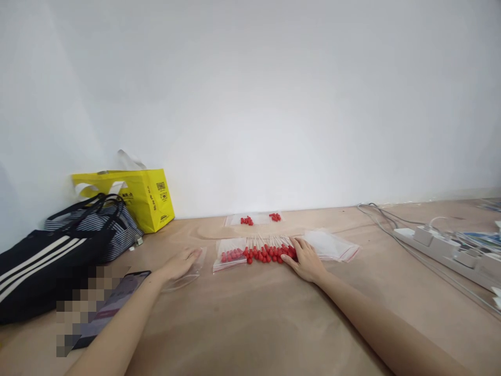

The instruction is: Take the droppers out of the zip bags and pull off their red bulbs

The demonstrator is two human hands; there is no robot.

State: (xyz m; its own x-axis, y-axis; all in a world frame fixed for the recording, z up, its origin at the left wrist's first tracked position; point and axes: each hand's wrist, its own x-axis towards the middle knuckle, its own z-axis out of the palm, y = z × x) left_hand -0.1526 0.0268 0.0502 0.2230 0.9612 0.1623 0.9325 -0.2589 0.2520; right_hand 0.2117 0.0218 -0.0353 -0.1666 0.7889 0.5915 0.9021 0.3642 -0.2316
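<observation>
A row of pale sticks with red bulb-shaped heads (270, 254) lies on the table, heads toward me. My right hand (309, 261) rests at the row's right end, thumb and fingers apart, touching the nearest red heads. Some of the sticks there are hidden under it. At the row's left end, a clear zip bag (229, 265) has several red-headed sticks in it. Farther left, my left hand (180, 265) lies with fingers stretched out over another clear plastic bag (199, 265). To the right of my right hand is a pile of clear zip bags (332, 246).
Near the wall lies a clear bag (260, 219) with two small groups of red heads. On the left stand a yellow shopping bag (156, 193) and a black striped bag (43, 261), with a phone (113, 303) nearby. A white power strip (442, 253) and cables (385, 230) occupy the right.
</observation>
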